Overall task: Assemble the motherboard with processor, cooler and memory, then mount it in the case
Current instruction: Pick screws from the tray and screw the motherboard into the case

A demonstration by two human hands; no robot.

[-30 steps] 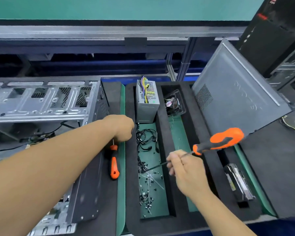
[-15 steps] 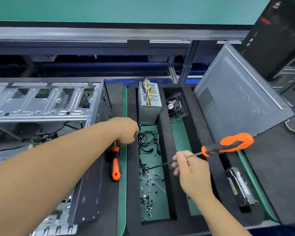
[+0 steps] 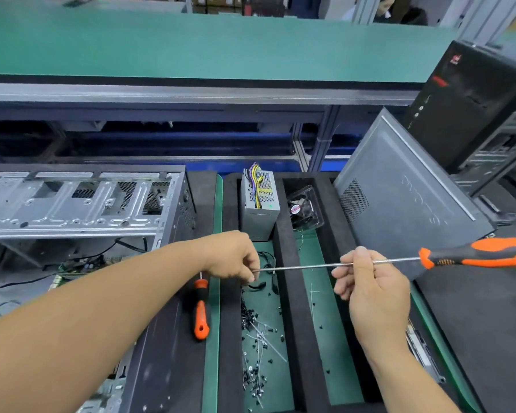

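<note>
Above the black foam tray (image 3: 289, 293), the person holds a long screwdriver (image 3: 399, 259) level, its orange handle out to the right. The right hand (image 3: 367, 281) has its fingers curled round the bare shaft near the handle end. The left hand (image 3: 236, 256) meets the tip, fingers pinched together there; they seem to be seating a screw on the blade, though no screw can be made out between them.

This looks like the fastening stage: loading a screw onto the driver before carrying it to the case (image 3: 81, 204), which lies open at far left. A green circuit board (image 3: 81, 265), presumably the motherboard, shows low inside the case among black cables; whether it already carries processor, cooler and memory cannot be told. The next move probably calls for swinging the loaded tip left and down into the case without shaking the screw loose, then finding a mounting hole.

The tray holds several green-floored wells. The left well has a grey power supply (image 3: 258, 204) standing at its far end, a coil of black cable nearer, then loose black screws (image 3: 252, 317) and white cable ties (image 3: 265, 338) scattered toward the near end. The middle well has a small fan (image 3: 303, 208) at the far end and a few stray screws. Just left of the tray lies a shorter screwdriver (image 3: 201, 310) with an orange handle. A grey side panel (image 3: 405, 201) leans at far right.
</note>
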